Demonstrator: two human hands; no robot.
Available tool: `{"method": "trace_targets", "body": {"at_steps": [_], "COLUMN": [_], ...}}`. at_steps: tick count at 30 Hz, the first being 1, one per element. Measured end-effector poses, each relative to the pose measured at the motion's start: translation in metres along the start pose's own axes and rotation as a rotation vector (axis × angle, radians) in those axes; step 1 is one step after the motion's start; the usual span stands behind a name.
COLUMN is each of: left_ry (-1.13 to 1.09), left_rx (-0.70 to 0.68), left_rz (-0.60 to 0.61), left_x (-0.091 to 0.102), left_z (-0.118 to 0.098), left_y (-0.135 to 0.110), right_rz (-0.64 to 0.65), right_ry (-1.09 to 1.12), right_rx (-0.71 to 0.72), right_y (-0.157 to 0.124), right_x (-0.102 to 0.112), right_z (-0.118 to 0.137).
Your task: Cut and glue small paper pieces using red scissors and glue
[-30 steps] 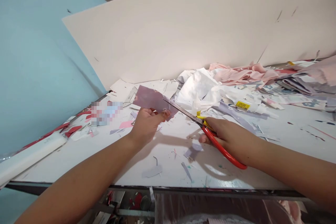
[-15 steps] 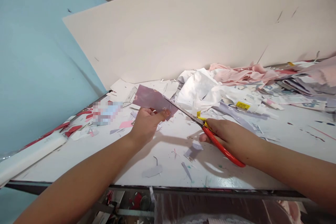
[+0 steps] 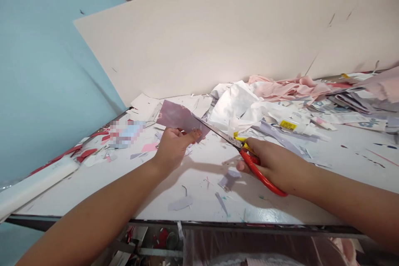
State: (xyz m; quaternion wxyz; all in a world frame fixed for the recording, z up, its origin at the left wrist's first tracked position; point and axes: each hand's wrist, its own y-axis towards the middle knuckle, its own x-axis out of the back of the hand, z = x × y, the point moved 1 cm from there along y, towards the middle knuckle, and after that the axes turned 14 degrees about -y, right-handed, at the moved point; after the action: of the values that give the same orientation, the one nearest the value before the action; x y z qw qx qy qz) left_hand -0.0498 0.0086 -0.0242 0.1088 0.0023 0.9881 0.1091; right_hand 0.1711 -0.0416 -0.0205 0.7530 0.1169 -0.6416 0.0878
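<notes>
My left hand pinches a piece of mauve sheet with a faint pale pattern, held up above the white table. Whether it is cloth or paper I cannot tell. My right hand is wrapped round the red handles of a pair of scissors. Their metal blades point up and left, with the tips at the right edge of the mauve sheet, close to my left thumb. Something yellow shows beside the pivot, partly hidden by my right fingers. Below lie small lilac scraps.
White cloth and pink cloth are heaped along the pale board at the back. A white tube with a yellow label lies at right. At left are a white roll and red scraps. The table edge runs in front.
The scissors have turned slightly in my right hand, and their handle end has shifted a little left. My left hand and the mauve sheet have barely moved.
</notes>
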Motion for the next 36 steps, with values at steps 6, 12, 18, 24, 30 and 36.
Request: {"method": "trace_targets", "body": {"at_steps": [6, 12, 18, 24, 30, 36], "left_ry": [0.001, 0.06, 0.126, 0.229, 0.265, 0.329], "left_rx": [-0.055, -0.088, -0.074, -0.073, -0.084, -0.077], "left_rz": [0.044, 0.02, 0.086, 0.068, 0.09, 0.02], "left_x": [-0.005, -0.007, -0.007, -0.005, -0.005, -0.003], "left_z": [-0.001, 0.0, 0.001, 0.0, -0.002, -0.004], "left_y": [-0.004, -0.007, -0.007, -0.009, -0.011, -0.012], "right_rz": [0.041, 0.06, 0.045, 0.038, 0.02, 0.04], "right_ry": [-0.017, -0.012, 0.022, 0.038, 0.021, 0.023], "right_rx": [-0.005, 0.011, 0.033, 0.032, 0.044, 0.041], "right_y": [-0.005, -0.004, -0.003, -0.002, 0.0, 0.001], "right_x": [-0.003, -0.002, -0.005, -0.005, -0.003, 0.0], "right_z": [0.001, 0.002, 0.001, 0.0, 0.0, 0.0]}}
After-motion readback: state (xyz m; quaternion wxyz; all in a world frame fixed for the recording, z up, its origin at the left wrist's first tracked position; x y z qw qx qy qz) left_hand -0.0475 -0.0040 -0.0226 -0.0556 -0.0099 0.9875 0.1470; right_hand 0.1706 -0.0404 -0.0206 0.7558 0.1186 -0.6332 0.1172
